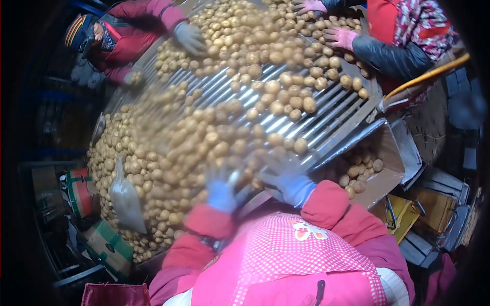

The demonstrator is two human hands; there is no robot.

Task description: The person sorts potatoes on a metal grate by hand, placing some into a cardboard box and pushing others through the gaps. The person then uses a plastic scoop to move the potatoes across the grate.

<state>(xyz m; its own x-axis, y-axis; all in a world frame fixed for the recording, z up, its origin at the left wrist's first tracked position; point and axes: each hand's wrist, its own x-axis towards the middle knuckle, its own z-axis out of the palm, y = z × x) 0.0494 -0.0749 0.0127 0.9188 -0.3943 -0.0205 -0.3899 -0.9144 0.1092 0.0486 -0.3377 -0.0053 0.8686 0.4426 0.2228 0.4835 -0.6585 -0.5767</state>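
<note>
Left hand in blue glove (220, 193) and right hand in blue glove (296, 187) are apart, low over round yellow-brown potatoes (208, 136) heaped on shiny metal rollers (329, 116). Both blurred; cannot tell whether either grips. Step in hand, by my reading: working through loose potatoes. Next move calls for fingers curling around single ones.

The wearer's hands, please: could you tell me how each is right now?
Left hand: blurred by the potatoes; open or closed cannot be told.
Right hand: open, though blurred; nothing visibly held.
</note>
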